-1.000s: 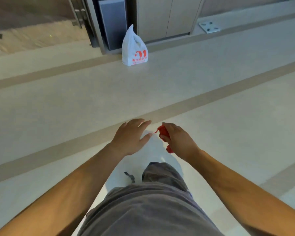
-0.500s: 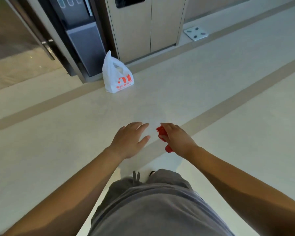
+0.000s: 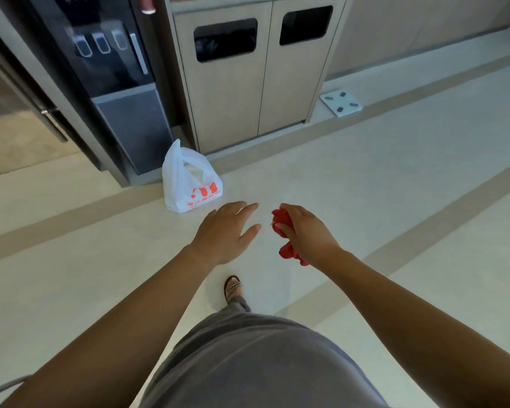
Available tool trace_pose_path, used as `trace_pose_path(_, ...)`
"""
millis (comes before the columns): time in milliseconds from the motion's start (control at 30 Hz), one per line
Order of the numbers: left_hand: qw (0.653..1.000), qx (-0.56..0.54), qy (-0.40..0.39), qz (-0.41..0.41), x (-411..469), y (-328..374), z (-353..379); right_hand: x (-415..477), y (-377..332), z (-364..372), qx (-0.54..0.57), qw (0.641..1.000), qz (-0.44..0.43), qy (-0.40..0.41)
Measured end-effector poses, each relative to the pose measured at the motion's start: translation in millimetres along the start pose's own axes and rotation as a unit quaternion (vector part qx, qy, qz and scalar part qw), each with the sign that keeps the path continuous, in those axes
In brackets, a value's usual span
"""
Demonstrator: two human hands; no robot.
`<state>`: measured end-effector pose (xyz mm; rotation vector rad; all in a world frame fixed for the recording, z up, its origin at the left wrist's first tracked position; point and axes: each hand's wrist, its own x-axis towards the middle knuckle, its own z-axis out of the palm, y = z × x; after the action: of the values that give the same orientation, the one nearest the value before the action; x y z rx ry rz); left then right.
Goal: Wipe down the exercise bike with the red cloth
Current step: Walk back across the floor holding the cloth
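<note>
The right hand (image 3: 308,232) has a clenched grip on the red cloth (image 3: 280,220). The fingers curl round the bunched fabric, and red folds stick out past the fingertips and below the heel of the hand. Just left of that grip, and not touching it, the left hand (image 3: 224,231) is released, palm down with the fingers straight and spread, holding nothing.

Ahead and left of the grip, a white plastic bag (image 3: 189,184) with red print stands on the floor (image 3: 395,187). Behind the bag is a dark water dispenser (image 3: 115,69), and next to that a pale bin cabinet (image 3: 248,83) with two dark openings. Both stand against the wall. Ahead and right of the grip, a white bathroom scale (image 3: 340,103) lies flat by the cabinet's corner. Below the grip, one sandalled foot (image 3: 233,287) is planted on the floor.

Between the grip and the cabinet, and away to the right, the pale floor lies open, crossed by tan bands. Far left, a door frame carries a metal handle (image 3: 55,125).
</note>
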<state>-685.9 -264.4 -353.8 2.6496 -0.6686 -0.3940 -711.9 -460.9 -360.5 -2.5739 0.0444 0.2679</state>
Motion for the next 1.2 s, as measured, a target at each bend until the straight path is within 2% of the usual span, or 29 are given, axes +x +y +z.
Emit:
trace_pose_path(333, 1.000, -0.004, 0.028, 0.002, 209, -53, -96, 210, -6, -84, 0.090, 0.995, 0.045, 0.025)
trace_pose_path(700, 0.997, 0.019, 0.068, -0.037, 429, -98, -178, 456, 6, -161, 0.099, 0.995, -0.024, 0.005)
trace_pose_path(867, 0.993, 0.033, 0.094, -0.061, 524, -112, -218, 560, 12, -203, 0.096, 0.991, -0.088, 0.000)
trace_pose_path(1200, 0.983, 0.056, 0.126, -0.119, 624, -179, -275, 719, -20, -237, 0.086, 0.984, -0.154, -0.015)
